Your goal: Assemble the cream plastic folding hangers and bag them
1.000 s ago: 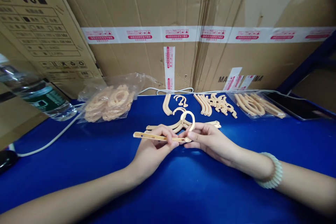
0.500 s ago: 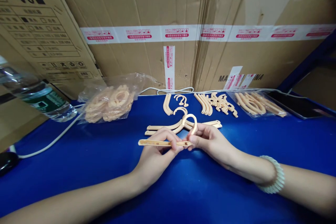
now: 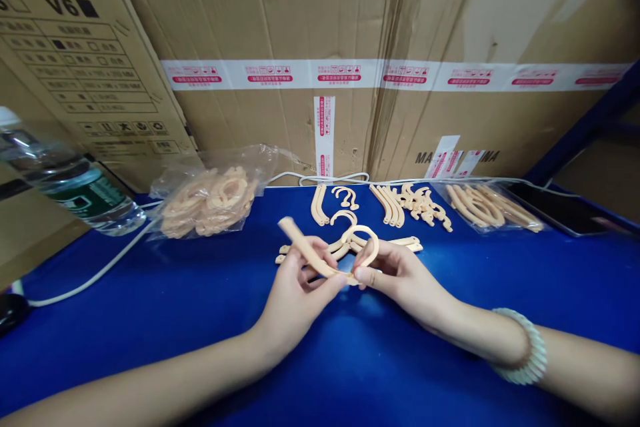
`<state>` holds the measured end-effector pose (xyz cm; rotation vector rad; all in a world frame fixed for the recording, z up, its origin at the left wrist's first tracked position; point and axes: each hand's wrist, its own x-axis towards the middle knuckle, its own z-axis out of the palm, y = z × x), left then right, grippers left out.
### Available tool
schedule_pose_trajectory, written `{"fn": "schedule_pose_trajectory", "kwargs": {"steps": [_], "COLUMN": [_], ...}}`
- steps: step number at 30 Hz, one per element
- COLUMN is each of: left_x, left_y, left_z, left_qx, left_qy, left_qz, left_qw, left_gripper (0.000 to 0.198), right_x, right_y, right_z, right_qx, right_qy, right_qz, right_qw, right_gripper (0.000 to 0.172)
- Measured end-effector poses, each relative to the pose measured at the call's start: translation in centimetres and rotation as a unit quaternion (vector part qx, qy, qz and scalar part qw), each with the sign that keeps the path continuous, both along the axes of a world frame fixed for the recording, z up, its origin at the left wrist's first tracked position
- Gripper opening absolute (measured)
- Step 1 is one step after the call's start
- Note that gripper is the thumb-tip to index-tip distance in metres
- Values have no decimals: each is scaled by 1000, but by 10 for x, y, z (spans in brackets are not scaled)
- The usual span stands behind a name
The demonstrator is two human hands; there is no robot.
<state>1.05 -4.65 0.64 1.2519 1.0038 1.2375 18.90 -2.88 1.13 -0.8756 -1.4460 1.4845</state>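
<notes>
Between thumb and fingers, my left hand (image 3: 300, 283) pinches a beige hanger arm (image 3: 309, 250), whose free end tilts up to the left. My right hand (image 3: 397, 270) grips a beige hanger hook (image 3: 370, 235) at its base, the curve pointing upward. The arm's inner end and the hook's base meet at my fingertips; fingers hide whether they are joined. Just behind my hands, hangers (image 3: 407, 243) with arms and hooks lie on the blue table (image 3: 350, 360). Farther back are loose hanger arms (image 3: 319, 205), loose hooks (image 3: 345, 197), more arms (image 3: 387, 205) and a pile of small hook pieces (image 3: 424, 205).
Clear bags of beige parts lie at left (image 3: 210, 203) and right (image 3: 493, 205). A water bottle (image 3: 80, 187) leans at far left, near a white cable (image 3: 95, 280). A dark tablet-like device (image 3: 560, 207) rests at right. Cardboard boxes (image 3: 280, 127) stand along the back.
The hanger arm in my left hand has turned from lying level to slanting, its free end rising and its outer side showing. The hook in my right hand has turned slightly.
</notes>
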Motion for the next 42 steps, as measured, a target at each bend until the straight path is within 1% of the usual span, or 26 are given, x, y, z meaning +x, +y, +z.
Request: {"fn": "schedule_pose_trajectory", "kwargs": {"steps": [2,3,6,9,11,12,13,14,15,16,17,19,21,22,25,28,30,32,35,37,39,42], "left_x": [0,0,0,0,-1,-1,-1,-1,-1,-1,-1,-1,-1,-2,-3,-3,-3,-3,-2,-2,-3,-3], "left_y": [2,3,4,4,3,3,3,3,4,5,5,6,7,8,8,7,7,7,7,6,5,4], "left_z": [0,-1,-1,0,1,2,3,4,5,6,7,7,7,7,8,11,12,13,14,15,16,15], "left_qx": [-15,-19,-34,-63,-80,-85,-90,-95,-98,-101,-102,-104,-104,-106,-114,-128,-137,-146,-153,-154,-155,-157], "left_qy": [-19,-22,-18,-19,-20,-23,-27,-35,-45,-54,-63,-76,-85,-89,-104,-116,-113,-111,-119,-122,-125,-138], "left_qz": [-3,-13,-46,-74,-74,-67,-60,-55,-51,-49,-48,-52,-56,-59,-66,-68,-62,-51,-41,-43,-44,-44], "left_qw": [1000,999,998,995,994,994,994,993,993,992,992,990,989,989,986,983,982,982,980,980,979,977], "left_gripper": [43,43,40,38,36,35,34,33,33,32,32,34,36,36,39,40,36,33,39,41,38,31], "right_x": [0,-1,-2,0,4,9,14,21,29,38,48,65,77,81,84,82,82,83,84,83,81,78], "right_y": [0,1,1,4,9,14,20,27,36,46,55,72,84,88,92,94,97,101,105,105,103,97], "right_z": [2,2,1,2,5,7,9,11,14,16,17,19,16,14,6,-1,-5,-9,-11,-11,-9,-1], "right_qx": [20,19,-5,-2,20,41,81,133,194,267,305,352,384,398,425,441,448,450,447,442,434,414], "right_qy": [3,4,3,1,-24,-49,-90,-141,-196,-258,-286,-326,-362,-381,-425,-445,-446,-440,-419,-397,-367,-300], "right_qz": [3,8,20,22,35,37,26,4,-31,-73,-100,-122,-108,-96,-65,-48,-41,-39,-50,-60,-74,-123], "right_qw": [1000,1000,1000,1000,999,997,992,981,961,926,903,869,843,829,796,778,774,776,788,802,820,851], "right_gripper": [31,31,29,28,29,30,33,36,41,44,42,33,19,16,19,19,21,22,19,15,13,13]}}
